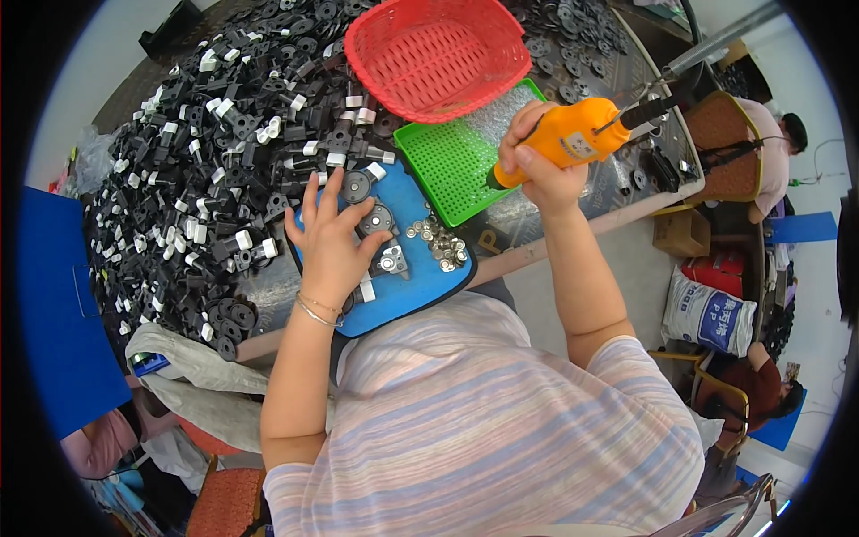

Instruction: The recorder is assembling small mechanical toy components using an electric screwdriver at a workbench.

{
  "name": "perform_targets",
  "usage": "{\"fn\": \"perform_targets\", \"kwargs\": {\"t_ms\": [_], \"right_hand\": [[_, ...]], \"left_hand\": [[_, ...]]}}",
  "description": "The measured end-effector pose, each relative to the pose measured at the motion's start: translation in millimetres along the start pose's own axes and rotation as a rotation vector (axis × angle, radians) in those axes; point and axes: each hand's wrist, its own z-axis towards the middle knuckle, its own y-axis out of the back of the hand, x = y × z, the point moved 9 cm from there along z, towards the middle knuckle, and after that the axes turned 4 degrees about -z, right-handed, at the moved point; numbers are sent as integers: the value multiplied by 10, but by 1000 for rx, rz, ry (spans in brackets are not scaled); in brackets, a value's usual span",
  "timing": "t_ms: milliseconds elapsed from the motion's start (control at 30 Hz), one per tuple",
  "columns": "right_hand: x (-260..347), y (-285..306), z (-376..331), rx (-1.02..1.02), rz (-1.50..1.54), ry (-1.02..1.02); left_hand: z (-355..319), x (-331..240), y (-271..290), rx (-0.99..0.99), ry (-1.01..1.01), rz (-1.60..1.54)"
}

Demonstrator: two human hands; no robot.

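Observation:
My right hand (548, 166) is closed around an orange electric screwdriver (582, 132), raised over the right side of the green tray (447, 208). The tool slants, its dark tip pointing down and left. My left hand (329, 237) lies spread on the left part of a blue mat (420, 297). Its thumb and index finger rest on either side of a black and grey round plastic part (378, 217). Just below the thumb is a white fitting with a metal centre (392, 259). A small pile of shiny metal pieces (438, 246) sits on the mat's right side.
A large heap of black parts with white ends (206, 170) covers the table's left. A red basket (438, 58) stands behind the green tray, which holds clear plastic. More black discs (573, 45) lie at the back. A co-worker (769, 152) sits at far right.

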Motion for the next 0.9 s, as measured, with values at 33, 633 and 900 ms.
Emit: {"fn": "perform_targets", "kwargs": {"t_ms": [33,633,900], "right_hand": [[11,-15,11,5,2,2],[-61,-1251,394,181,125,187],[-297,-1363,465,165,125,54]], "left_hand": [[-3,-17,9,-4,-12,7],[360,194,121,-37,-54,24],[442,192,74,39,2,50]]}}
